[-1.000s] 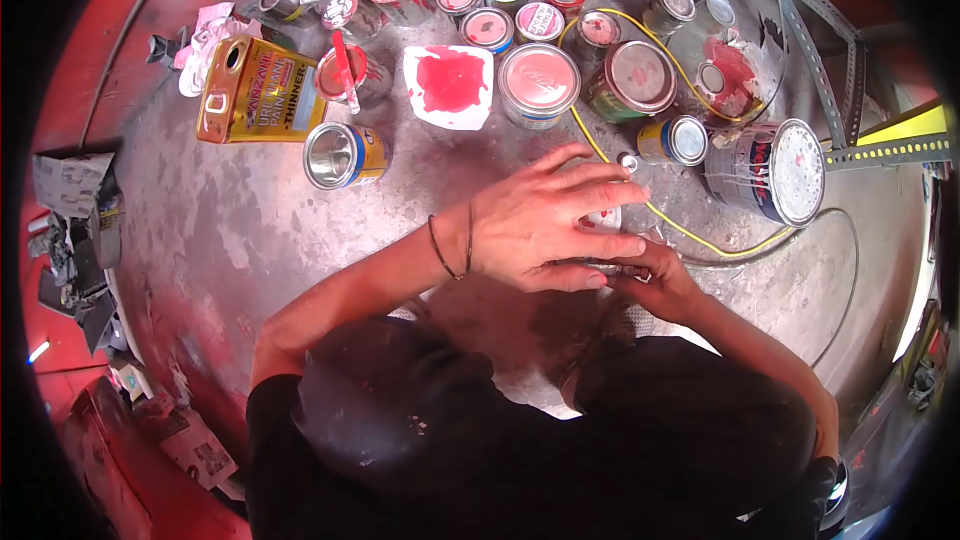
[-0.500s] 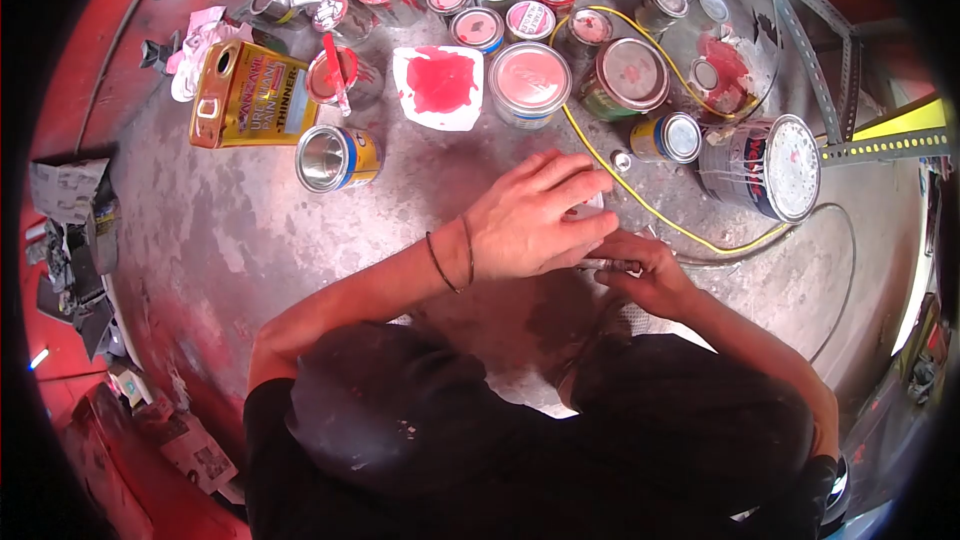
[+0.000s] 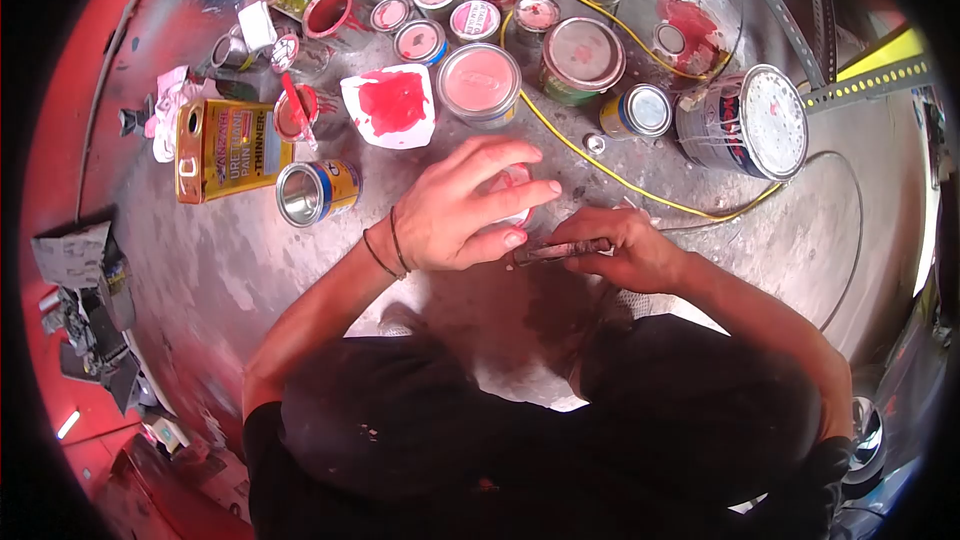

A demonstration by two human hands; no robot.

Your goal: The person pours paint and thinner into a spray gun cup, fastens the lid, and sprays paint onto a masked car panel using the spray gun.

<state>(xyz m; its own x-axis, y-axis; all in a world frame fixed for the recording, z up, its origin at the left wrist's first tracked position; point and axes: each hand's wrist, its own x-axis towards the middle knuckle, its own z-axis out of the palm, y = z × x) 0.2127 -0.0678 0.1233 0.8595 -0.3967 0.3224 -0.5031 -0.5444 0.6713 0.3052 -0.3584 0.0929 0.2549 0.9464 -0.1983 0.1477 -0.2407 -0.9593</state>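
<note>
My left hand [image 3: 465, 205] is curled over a small can [image 3: 515, 188] with a white and pinkish-red top, its fingers and thumb around the sides. Much of that can is hidden under the hand. Just right of it, my right hand [image 3: 635, 252] grips a dark, narrow hand tool [image 3: 565, 251], whose tip points left toward my left thumb. What kind of tool it is I cannot make out. Beyond my left hand stand a large can with a pink lid [image 3: 480, 83] and a white sheet with a red paint patch [image 3: 392, 106].
A yellow thinner tin [image 3: 232, 150] and an open metal can [image 3: 318, 190] stand at the left. Several paint cans crowd the far side. A large white-lidded can [image 3: 745, 125] lies tilted at the right, near a yellow hose [image 3: 630, 185] and a metal frame [image 3: 860, 82].
The view has shifted and turned slightly. My left hand and the small can have moved left, away from my right hand, and more of the dark tool now shows.
</note>
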